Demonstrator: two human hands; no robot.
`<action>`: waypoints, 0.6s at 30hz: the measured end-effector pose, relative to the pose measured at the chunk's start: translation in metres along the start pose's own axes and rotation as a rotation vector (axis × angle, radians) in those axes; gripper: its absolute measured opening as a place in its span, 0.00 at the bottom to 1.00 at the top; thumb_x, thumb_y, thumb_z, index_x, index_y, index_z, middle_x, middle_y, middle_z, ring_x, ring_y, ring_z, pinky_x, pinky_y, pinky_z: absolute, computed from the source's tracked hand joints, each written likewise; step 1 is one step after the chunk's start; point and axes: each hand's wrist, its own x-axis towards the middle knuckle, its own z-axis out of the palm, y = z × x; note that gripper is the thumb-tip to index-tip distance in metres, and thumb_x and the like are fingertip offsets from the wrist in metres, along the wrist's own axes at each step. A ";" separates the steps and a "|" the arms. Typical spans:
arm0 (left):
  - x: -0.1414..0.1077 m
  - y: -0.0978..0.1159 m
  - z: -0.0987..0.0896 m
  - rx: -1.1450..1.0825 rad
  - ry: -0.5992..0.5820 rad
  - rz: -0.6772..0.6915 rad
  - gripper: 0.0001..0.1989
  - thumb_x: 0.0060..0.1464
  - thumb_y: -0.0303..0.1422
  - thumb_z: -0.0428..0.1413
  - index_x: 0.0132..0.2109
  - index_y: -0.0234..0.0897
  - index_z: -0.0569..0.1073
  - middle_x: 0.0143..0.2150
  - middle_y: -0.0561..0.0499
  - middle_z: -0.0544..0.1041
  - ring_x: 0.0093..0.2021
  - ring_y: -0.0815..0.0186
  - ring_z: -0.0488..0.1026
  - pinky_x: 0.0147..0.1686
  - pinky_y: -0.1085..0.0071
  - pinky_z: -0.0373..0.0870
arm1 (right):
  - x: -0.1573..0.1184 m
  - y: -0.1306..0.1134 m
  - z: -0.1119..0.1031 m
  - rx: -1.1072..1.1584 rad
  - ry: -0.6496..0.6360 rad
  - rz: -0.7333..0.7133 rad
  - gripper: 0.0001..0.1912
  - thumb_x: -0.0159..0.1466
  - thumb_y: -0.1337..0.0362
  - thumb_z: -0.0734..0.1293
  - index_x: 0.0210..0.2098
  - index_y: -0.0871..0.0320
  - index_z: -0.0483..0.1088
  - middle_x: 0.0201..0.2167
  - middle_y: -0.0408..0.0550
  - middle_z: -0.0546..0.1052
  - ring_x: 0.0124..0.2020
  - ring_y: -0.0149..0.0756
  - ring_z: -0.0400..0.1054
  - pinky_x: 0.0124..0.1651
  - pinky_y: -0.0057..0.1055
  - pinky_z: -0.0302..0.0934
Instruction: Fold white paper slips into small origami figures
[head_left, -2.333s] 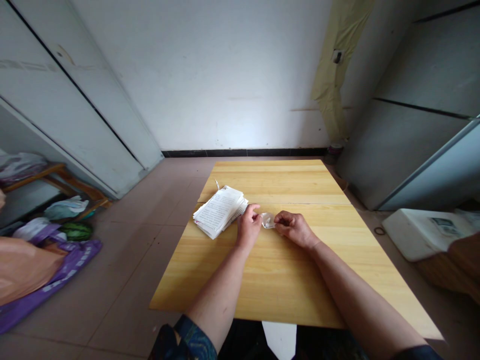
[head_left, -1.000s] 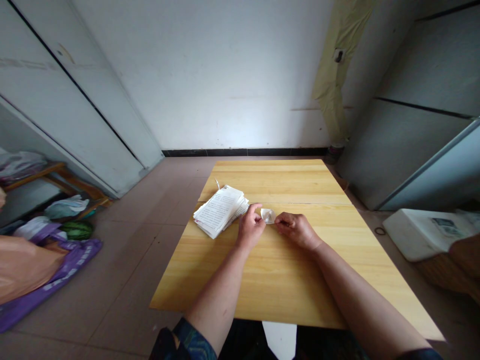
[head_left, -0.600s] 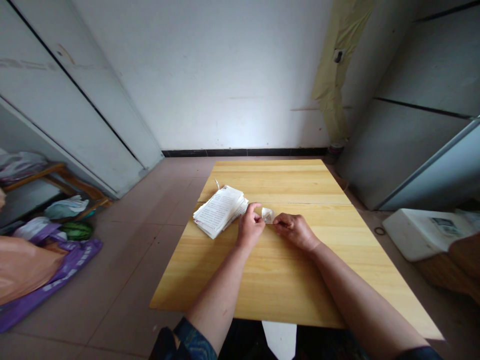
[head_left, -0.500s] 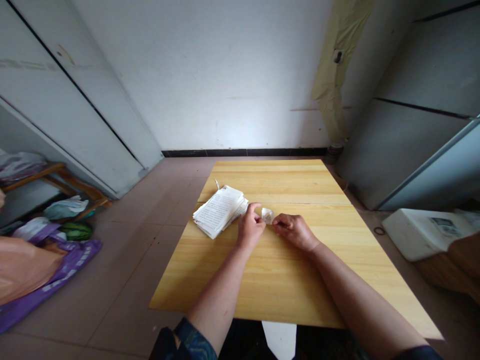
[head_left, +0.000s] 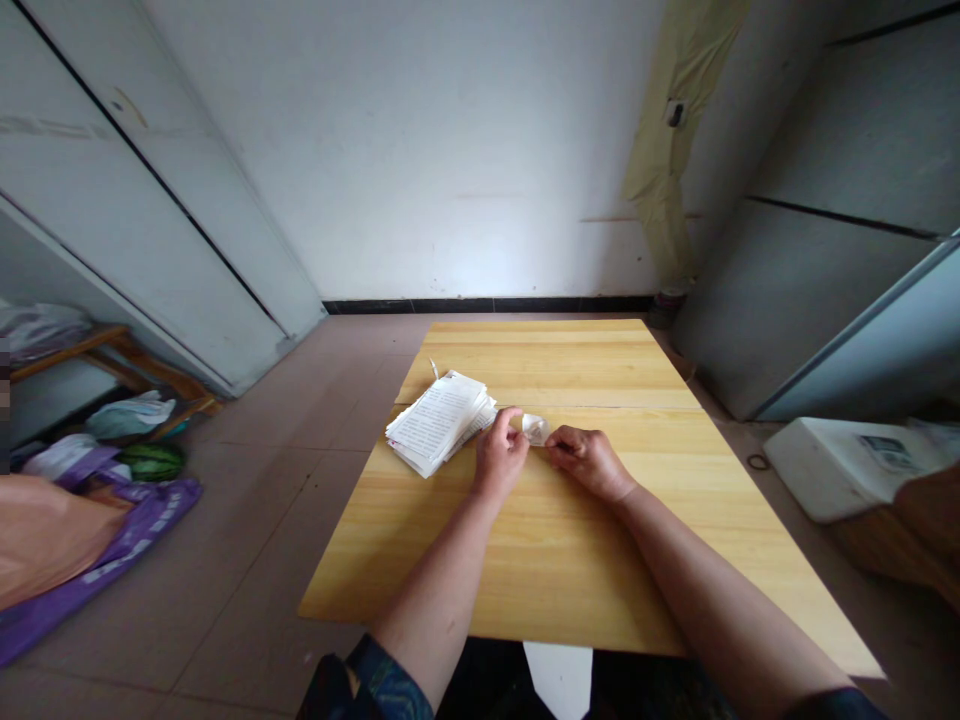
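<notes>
Between my two hands is a small creased piece of white paper point(head_left: 535, 429), just above the wooden table. My left hand point(head_left: 502, 452) pinches its left edge between thumb and fingers, the index finger bent upward. On the other side my right hand point(head_left: 589, 460) grips the right edge, its fingers curled in. A loose stack of printed paper sheets point(head_left: 441, 422) lies just left of my left hand, its edges uneven. Parts of the small paper are covered by my fingertips.
The wooden table point(head_left: 585, 570) has a seam across it. Beyond it stands a white wall point(head_left: 480, 150). On the floor at left lie a purple bag point(head_left: 161, 515) and a watermelon point(head_left: 152, 461) by a wooden rack point(head_left: 150, 365). A white box point(head_left: 832, 470) stands at right.
Both hands stay nearly in place, with only slight finger movement. The small paper has shifted a little and its visible shape differs slightly. The stack of sheets is unmoved.
</notes>
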 end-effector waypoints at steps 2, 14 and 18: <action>0.000 -0.001 0.001 0.036 -0.007 0.052 0.14 0.49 0.24 0.54 0.44 0.40 0.72 0.30 0.53 0.75 0.29 0.69 0.70 0.32 0.75 0.67 | 0.000 0.001 0.001 0.000 0.010 0.004 0.06 0.59 0.64 0.63 0.28 0.56 0.70 0.21 0.42 0.75 0.22 0.31 0.67 0.29 0.25 0.58; 0.005 -0.007 0.003 -0.048 -0.060 0.098 0.07 0.50 0.24 0.54 0.34 0.37 0.76 0.33 0.51 0.78 0.34 0.67 0.73 0.36 0.73 0.69 | -0.001 -0.002 0.005 0.173 -0.033 0.074 0.06 0.58 0.62 0.64 0.29 0.57 0.70 0.23 0.43 0.74 0.22 0.30 0.65 0.27 0.25 0.59; 0.006 -0.008 0.003 -0.117 -0.097 0.060 0.07 0.50 0.25 0.54 0.33 0.36 0.76 0.30 0.52 0.77 0.31 0.69 0.72 0.31 0.75 0.68 | 0.001 -0.001 0.004 0.474 0.027 0.209 0.11 0.57 0.56 0.65 0.33 0.58 0.68 0.26 0.43 0.72 0.20 0.28 0.62 0.23 0.25 0.59</action>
